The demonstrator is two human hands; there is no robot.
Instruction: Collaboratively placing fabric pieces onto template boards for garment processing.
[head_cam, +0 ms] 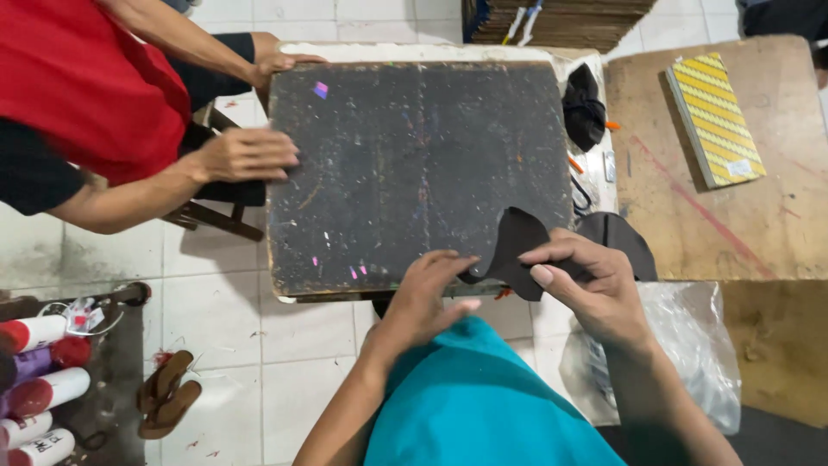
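Dark cut leather piece (516, 250), curved: pinched by right hand (595, 289) and fingertips of half-open left hand (427, 298) at the near right corner of the scuffed black cutting board (414, 164). Far left edge is gripped by a co-worker's hands (246, 155).

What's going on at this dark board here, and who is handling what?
The person wearing the camera holds a curvy piece of dark material at the near edge of a worn black board, pinching it with the left hand and the right hand. Across the board, another person in a red top rests both hands on its far-left edge. A clear plastic bag lies beside the right hand.
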